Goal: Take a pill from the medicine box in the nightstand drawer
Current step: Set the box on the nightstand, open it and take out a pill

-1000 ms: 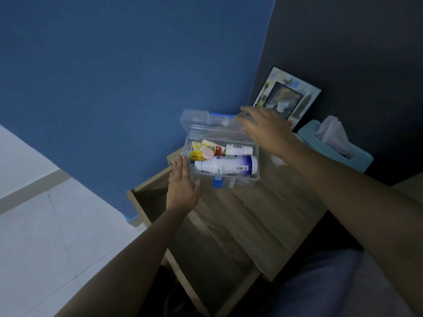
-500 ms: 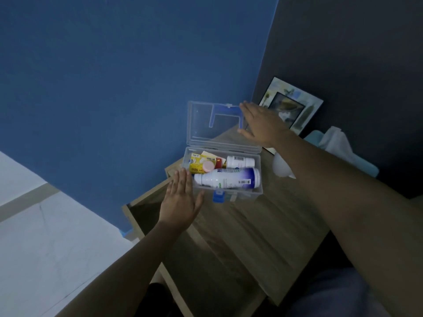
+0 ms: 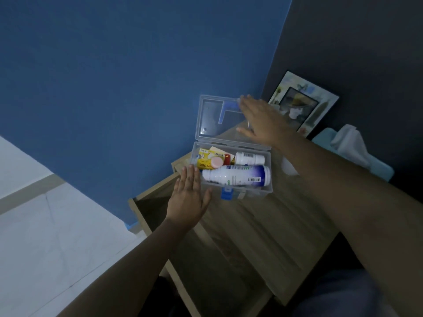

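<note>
A clear plastic medicine box (image 3: 263, 193) stands on the wooden nightstand top (image 3: 274, 236), its lid (image 3: 211, 117) raised upright. Inside lie a large white and blue bottle (image 3: 238, 176), a small white bottle (image 3: 249, 159), a yellow packet (image 3: 206, 157) and a pink round cap (image 3: 216, 162). My left hand (image 3: 188, 200) rests flat against the box's left front corner, fingers apart. My right hand (image 3: 263, 120) is spread open against the right side of the raised lid, holding nothing. The pulled-out drawer (image 3: 160, 211) lies below my left hand.
A picture frame (image 3: 302, 104) leans on the dark wall behind the box. A light blue tissue box (image 3: 375, 165) with a white tissue sits at the right. A blue wall is at the left and pale floor below it.
The lid has swung from half raised to fully upright under my right hand. My left hand stayed by the box's front left corner.
</note>
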`<action>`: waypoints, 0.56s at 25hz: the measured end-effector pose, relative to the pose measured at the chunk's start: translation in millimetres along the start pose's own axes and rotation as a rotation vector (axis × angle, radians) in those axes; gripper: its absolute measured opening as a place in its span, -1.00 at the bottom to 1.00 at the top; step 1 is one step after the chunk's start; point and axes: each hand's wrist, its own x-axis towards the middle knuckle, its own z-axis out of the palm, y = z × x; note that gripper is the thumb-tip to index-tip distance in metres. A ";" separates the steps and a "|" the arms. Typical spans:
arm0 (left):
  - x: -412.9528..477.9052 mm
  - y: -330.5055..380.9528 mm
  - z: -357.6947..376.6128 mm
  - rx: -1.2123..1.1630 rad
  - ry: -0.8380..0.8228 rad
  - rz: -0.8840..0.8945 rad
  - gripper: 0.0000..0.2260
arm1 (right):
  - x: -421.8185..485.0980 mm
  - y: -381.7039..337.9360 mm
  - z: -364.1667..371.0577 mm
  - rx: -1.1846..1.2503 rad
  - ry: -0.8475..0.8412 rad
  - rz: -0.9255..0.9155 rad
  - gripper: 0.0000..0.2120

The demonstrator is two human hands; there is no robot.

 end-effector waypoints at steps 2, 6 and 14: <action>0.0 1.0 -1.1 0.000 -0.004 -0.002 -0.37 | -7.0 -19.6 2.5 0.016 -0.036 -0.176 -0.44; -0.7 4.5 -2.8 -0.003 -0.008 -0.005 -0.40 | -8.9 -50.0 12.7 -0.029 -0.261 -0.404 -0.57; 0.6 3.3 -3.5 0.039 0.013 0.035 -0.42 | 20.9 -68.4 18.7 0.064 -0.463 -0.406 -0.61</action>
